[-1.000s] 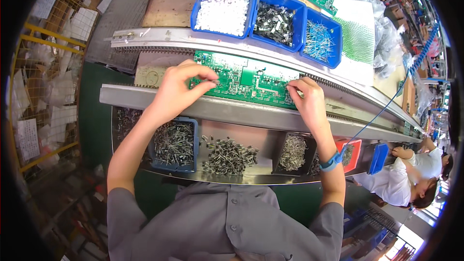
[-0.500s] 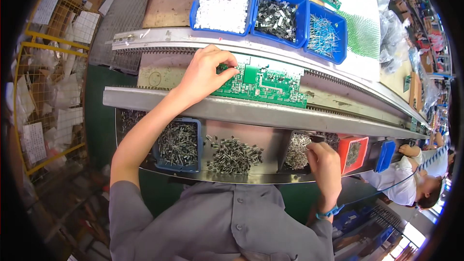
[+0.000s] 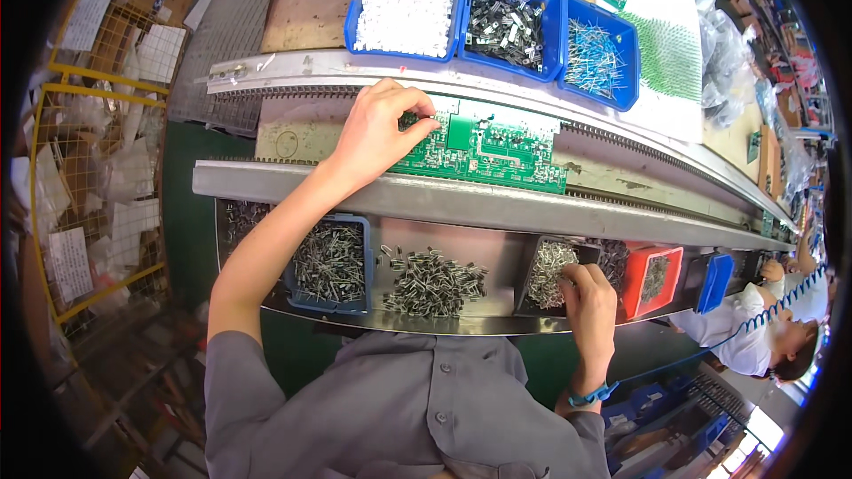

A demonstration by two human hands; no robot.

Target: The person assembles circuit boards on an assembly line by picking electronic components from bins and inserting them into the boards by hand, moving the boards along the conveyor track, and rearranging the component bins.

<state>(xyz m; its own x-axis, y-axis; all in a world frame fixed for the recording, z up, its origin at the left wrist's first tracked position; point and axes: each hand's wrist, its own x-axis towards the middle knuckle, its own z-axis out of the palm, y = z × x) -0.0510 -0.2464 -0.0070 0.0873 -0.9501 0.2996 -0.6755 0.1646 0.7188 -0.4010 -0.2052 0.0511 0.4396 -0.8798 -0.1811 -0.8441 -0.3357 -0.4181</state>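
Observation:
A green circuit board point(image 3: 506, 155) lies between the two metal rails of the track. Over its left end is my left hand point(image 3: 383, 129), thumb and forefinger brought together just above the board. Whatever sits between those fingertips is too small to make out. My right hand point(image 3: 590, 302) is down at the right side of a black bin of small silvery parts point(image 3: 548, 275). Its fingers are curled into a pinch at the bin's contents, and what they hold is hidden. A blue strap point(image 3: 593, 396) with a coiled cord circles my right wrist.
A loose heap of leaded components point(image 3: 435, 286) lies on the near shelf, beside a blue bin point(image 3: 366, 262) of similar parts. A red bin point(image 3: 632, 288) stands right of my right hand. Beyond the far rail are blue bins point(image 3: 463, 13). A person point(image 3: 723, 337) sits at right.
My right hand has shifted slightly left and lower over the black bin, its fingers more curled. My left hand stays at the board. The whole view has moved a little.

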